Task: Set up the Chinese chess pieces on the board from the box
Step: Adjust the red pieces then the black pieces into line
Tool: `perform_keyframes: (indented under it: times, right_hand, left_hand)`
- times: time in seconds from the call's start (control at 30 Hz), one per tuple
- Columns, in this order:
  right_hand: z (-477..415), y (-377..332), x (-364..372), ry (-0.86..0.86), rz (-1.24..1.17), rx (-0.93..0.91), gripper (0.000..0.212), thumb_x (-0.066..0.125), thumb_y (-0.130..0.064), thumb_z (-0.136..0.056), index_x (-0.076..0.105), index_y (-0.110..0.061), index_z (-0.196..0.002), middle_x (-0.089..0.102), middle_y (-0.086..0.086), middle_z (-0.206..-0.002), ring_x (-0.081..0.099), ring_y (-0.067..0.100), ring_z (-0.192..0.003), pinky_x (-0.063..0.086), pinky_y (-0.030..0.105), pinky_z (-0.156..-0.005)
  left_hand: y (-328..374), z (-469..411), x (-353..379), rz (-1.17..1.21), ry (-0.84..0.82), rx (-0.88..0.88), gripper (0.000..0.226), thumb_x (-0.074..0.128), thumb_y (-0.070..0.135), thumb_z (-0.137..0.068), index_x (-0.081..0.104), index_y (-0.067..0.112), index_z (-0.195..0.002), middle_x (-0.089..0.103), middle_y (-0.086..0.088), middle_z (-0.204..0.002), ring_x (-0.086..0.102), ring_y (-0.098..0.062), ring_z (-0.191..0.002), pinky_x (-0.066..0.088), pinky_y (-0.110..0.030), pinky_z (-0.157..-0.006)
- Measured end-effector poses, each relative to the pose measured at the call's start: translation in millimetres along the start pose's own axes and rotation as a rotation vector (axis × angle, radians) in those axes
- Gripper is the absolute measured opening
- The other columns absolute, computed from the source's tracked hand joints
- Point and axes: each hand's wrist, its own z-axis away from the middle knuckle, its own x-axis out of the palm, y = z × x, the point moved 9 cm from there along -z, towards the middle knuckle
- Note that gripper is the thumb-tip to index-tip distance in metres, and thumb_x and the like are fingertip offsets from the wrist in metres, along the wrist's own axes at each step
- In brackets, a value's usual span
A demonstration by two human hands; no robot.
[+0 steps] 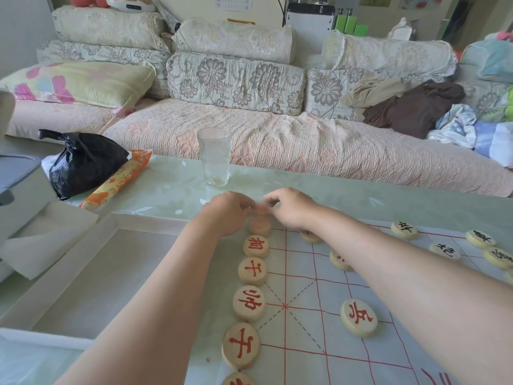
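Note:
A white board (305, 343) with red lines lies on the glass table. Red-lettered wooden pieces stand in a column along its left edge (249, 302). The topmost visible one (259, 225) is blurred. Just above it my left hand (224, 212) and my right hand (288, 207) meet, fingertips curled and pinching a small blurred piece (260, 208) between them. A red soldier piece (359, 317) stands alone further right. Two more pieces (340, 259) are partly hidden under my right forearm. Black-lettered pieces (444, 250) sit at the far right.
An empty drinking glass (215, 157) stands just beyond my hands. A black plastic bag (83, 162) and an orange packet (116, 179) lie at the table's back left. White sheets (41, 237) lie at the left. A sofa (277, 140) runs behind the table.

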Motion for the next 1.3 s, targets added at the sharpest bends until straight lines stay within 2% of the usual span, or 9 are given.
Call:
perform_keyframes:
  times: [0.17, 0.27, 0.37, 0.47, 0.67, 0.83, 1.07, 1.2, 1.3]
  right_hand:
    - [3.3, -2.6, 0.4, -0.009, 0.024, -0.029, 0.023, 0.058, -0.032, -0.096, 0.068, -0.022, -0.114, 0.069, 0.0, -0.119, 0.059, 0.026, -0.113, 0.045, 0.042, -0.1]
    - [5.0, -2.7, -3.0, -0.001, 0.021, -0.033, 0.03, 0.058, -0.028, -0.096, 0.064, -0.02, -0.124, 0.064, 0.0, -0.129, 0.055, 0.026, -0.123, 0.042, 0.042, -0.105]
    - [20.6, -4.8, -20.4, 0.019, -0.041, -0.062, 0.04, 0.056, -0.022, -0.097, 0.058, -0.025, -0.136, 0.059, -0.003, -0.136, 0.051, 0.02, -0.127, 0.039, 0.034, -0.107]
    - [52.7, 2.8, -45.8, 0.05, -0.095, -0.077, 0.037, 0.052, -0.018, -0.098, 0.06, -0.023, -0.134, 0.062, -0.003, -0.131, 0.055, 0.017, -0.122, 0.038, 0.025, -0.097]
    - [155.4, 50.9, -98.1, 0.072, -0.118, -0.024, 0.029, 0.054, -0.023, -0.098, 0.065, -0.028, -0.124, 0.064, -0.009, -0.115, 0.057, 0.007, -0.102, 0.038, 0.019, -0.083]
    - [251.0, 105.2, -133.8, 0.093, -0.132, 0.056, 0.02, 0.06, -0.02, -0.096, 0.07, -0.028, -0.112, 0.066, -0.012, -0.096, 0.056, -0.004, -0.077, 0.037, 0.003, -0.066]
    - [380.6, 168.5, -151.1, 0.062, -0.11, 0.163, 0.018, 0.064, -0.021, -0.093, 0.071, -0.028, -0.108, 0.068, -0.012, -0.099, 0.052, -0.01, -0.068, 0.037, 0.003, -0.063]
    - [434.4, 197.7, -147.1, 0.04, -0.074, 0.234, 0.025, 0.064, -0.026, -0.091, 0.068, -0.034, -0.114, 0.067, -0.019, -0.1, 0.055, -0.005, -0.08, 0.04, 0.013, -0.071]
    - [453.4, 200.3, -133.0, -0.03, 0.015, 0.227, 0.035, 0.063, -0.028, -0.088, 0.062, -0.038, -0.122, 0.062, -0.021, -0.113, 0.055, -0.003, -0.085, 0.04, 0.019, -0.076]
  left_hand:
    - [0.5, 1.1, 1.2, -0.001, -0.008, 0.006, 0.024, 0.061, 0.031, -0.09, 0.069, 0.031, -0.112, 0.069, 0.007, -0.113, 0.061, -0.017, -0.107, 0.048, -0.034, -0.095]
    - [4.2, 3.4, -2.4, -0.027, -0.023, 0.002, 0.033, 0.061, 0.036, -0.091, 0.061, 0.031, -0.123, 0.065, 0.007, -0.117, 0.059, -0.018, -0.108, 0.045, -0.037, -0.098]
    - [21.7, 11.7, -16.7, -0.12, 0.063, 0.045, 0.037, 0.06, 0.038, -0.091, 0.056, 0.032, -0.127, 0.063, 0.008, -0.117, 0.055, -0.019, -0.111, 0.042, -0.036, -0.097]
    - [59.9, 31.0, -18.3, -0.104, 0.107, 0.134, 0.031, 0.06, 0.034, -0.09, 0.06, 0.033, -0.121, 0.064, 0.008, -0.109, 0.057, -0.018, -0.105, 0.044, -0.035, -0.093]
    - [151.5, 92.1, 12.9, -0.056, -0.074, 0.222, 0.025, 0.055, 0.033, -0.093, 0.064, 0.029, -0.116, 0.066, 0.009, -0.109, 0.059, -0.012, -0.093, 0.042, -0.022, -0.079]
    - [240.2, 162.8, 53.3, -0.038, -0.137, 0.386, 0.026, 0.056, 0.036, -0.091, 0.066, 0.031, -0.115, 0.067, 0.01, -0.108, 0.062, -0.012, -0.1, 0.048, -0.029, -0.089]
    - [319.7, 249.2, 112.2, -0.04, -0.272, 0.47, 0.024, 0.053, 0.038, -0.093, 0.065, 0.033, -0.113, 0.064, 0.015, -0.109, 0.06, -0.008, -0.089, 0.052, -0.029, -0.082]
    - [341.2, 284.5, 142.6, -0.051, -0.302, 0.511, 0.022, 0.054, 0.034, -0.092, 0.065, 0.033, -0.112, 0.062, 0.014, -0.106, 0.056, -0.009, -0.094, 0.051, -0.033, -0.084]
    - [343.0, 304.9, 149.6, -0.089, -0.268, 0.56, 0.023, 0.055, 0.029, -0.091, 0.064, 0.033, -0.112, 0.058, 0.011, -0.104, 0.054, -0.009, -0.096, 0.049, -0.03, -0.082]
